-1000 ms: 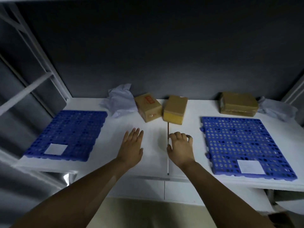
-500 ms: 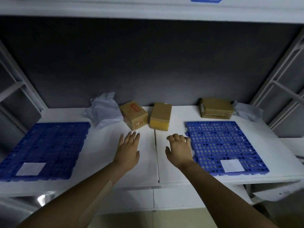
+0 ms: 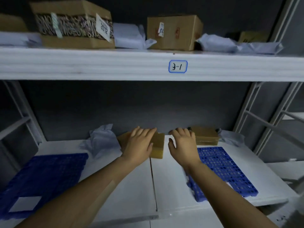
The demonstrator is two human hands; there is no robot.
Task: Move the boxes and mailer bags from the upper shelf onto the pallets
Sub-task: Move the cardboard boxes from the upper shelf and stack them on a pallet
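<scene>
The upper shelf point(image 3: 98, 63) carries a large taped box point(image 3: 74, 25), a smaller cardboard box point(image 3: 174, 32) and grey mailer bags point(image 3: 130, 37), point(image 3: 218, 44). On the lower shelf lie two blue pallets, one at the left point(image 3: 42, 178) and one at the right point(image 3: 227, 168). Small boxes point(image 3: 158, 147), point(image 3: 205, 135) and mailer bags point(image 3: 102, 140), point(image 3: 230, 139) sit behind them. My left hand point(image 3: 139, 143) and my right hand point(image 3: 182, 145) are raised in front of these, fingers apart, holding nothing.
A label reading 3-1 point(image 3: 178, 66) marks the upper shelf's front edge. Grey metal uprights point(image 3: 261, 122) and braces frame both sides. A seam point(image 3: 153, 181) runs down the lower shelf between the pallets. A dark wall backs the rack.
The view has tilted up, bringing the upper shelf and its parcels into sight. Both hands have risen from the lower shelf surface and now overlap the small boxes.
</scene>
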